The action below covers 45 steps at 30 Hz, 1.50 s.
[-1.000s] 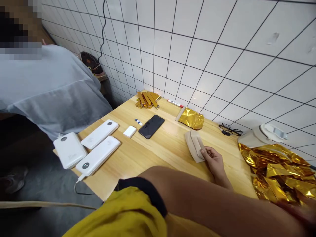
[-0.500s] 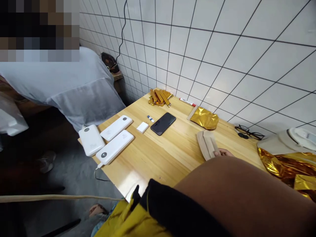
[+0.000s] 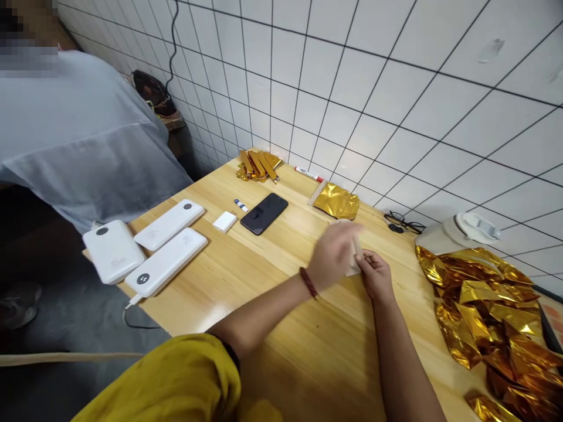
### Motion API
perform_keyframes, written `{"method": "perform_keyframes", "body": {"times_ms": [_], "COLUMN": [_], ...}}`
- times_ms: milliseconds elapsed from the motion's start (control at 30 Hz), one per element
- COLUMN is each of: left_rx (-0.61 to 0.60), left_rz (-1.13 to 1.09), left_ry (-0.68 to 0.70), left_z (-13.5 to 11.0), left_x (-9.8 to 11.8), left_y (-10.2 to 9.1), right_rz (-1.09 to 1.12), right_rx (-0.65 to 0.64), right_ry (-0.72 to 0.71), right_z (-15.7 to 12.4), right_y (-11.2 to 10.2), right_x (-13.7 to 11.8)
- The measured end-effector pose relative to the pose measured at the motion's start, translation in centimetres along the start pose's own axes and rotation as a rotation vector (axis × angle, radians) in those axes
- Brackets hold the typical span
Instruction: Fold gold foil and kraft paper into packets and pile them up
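A folded piece of brown paper (image 3: 352, 271) lies low over the wooden table, mostly covered by my hands. My right hand (image 3: 376, 272) pinches its right edge between thumb and fingers. Just left of it, my left hand (image 3: 332, 252), with a dark red bracelet at the wrist, is over the paper. Motion smears its fingers, so their grip cannot be made out. Beyond the hands lies a gold foil packet (image 3: 338, 201) with a brown paper edge.
A black phone (image 3: 264, 214), a white charger (image 3: 224, 221) and white power banks (image 3: 171, 262) occupy the left. Gold foil strips (image 3: 259, 165) and a marker (image 3: 308, 174) lie along the tiled wall. Glasses (image 3: 404, 223), a pale jug (image 3: 457, 233) and crumpled gold foil (image 3: 492, 310) are right.
My left arm, which stretched across to the right close to the camera, has drawn back, bringing the left hand over the paper. The view has shifted right.
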State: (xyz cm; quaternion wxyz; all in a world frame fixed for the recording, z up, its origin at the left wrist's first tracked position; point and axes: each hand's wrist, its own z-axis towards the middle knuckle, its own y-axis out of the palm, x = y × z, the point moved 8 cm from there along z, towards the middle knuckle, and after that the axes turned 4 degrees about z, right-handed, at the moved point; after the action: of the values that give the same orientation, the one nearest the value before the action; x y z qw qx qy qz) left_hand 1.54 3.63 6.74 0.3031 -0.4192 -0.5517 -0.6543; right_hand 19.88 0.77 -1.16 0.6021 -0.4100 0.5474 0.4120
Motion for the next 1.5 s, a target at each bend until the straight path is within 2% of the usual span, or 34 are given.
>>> {"method": "perform_keyframes", "body": {"times_ms": [67,100,133,200,267,300,367,567,767,933,1100,1267,1500], "left_rx": [0.219,0.264,0.239,0.035,-0.161,-0.220,-0.260,-0.195,-0.166,-0.114,-0.072,-0.091,-0.031], "left_rz": [-0.021,-0.040,-0.060,-0.133,-0.200,-0.225,-0.259,-0.323,-0.423,-0.465,-0.520,-0.604,-0.658], "left_ry": [0.079,0.022,-0.074,-0.242,-0.335,-0.370,-0.421,-0.486,-0.515,-0.526,-0.559,-0.583,-0.603], "left_z": [1.7,2.3,2.6,2.6,1.9,1.5,1.2,2.1,2.5,2.8,2.9,3.0,3.1], "left_x": [-0.1,-1.3,-2.9,-5.8,-7.5,-8.0,-8.5,-8.7,-8.9,-9.2,-9.2,-9.2,-8.8], "left_y": [-4.4,-5.7,-6.1,-4.6,-2.4,-1.6,-0.8,-1.3,-1.5,-1.7,-1.9,-1.8,-2.1], "right_rz": [0.100,0.152,0.195,0.225,0.204,0.188,0.152,0.062,0.059,0.028,0.008,0.059,0.163], "right_rx": [0.034,0.052,0.065,0.073,0.060,0.051,0.037,-0.024,-0.029,-0.104,-0.066,-0.077,-0.112], "right_ry": [0.025,0.036,0.047,0.069,0.093,0.104,0.106,0.067,0.066,0.046,0.049,0.052,0.018], "right_z": [0.0,0.0,0.0,-0.1,-0.3,-0.3,-0.4,-0.7,-1.0,-1.0,-0.9,-1.0,-0.7], "right_y": [-0.2,-0.3,-0.4,-0.3,-0.1,0.0,0.1,0.5,0.6,1.2,1.0,0.9,0.5], "right_x": [0.1,0.1,0.1,0.0,0.0,0.0,0.2,0.3,0.0,-0.4,-0.2,-0.1,-0.6]}}
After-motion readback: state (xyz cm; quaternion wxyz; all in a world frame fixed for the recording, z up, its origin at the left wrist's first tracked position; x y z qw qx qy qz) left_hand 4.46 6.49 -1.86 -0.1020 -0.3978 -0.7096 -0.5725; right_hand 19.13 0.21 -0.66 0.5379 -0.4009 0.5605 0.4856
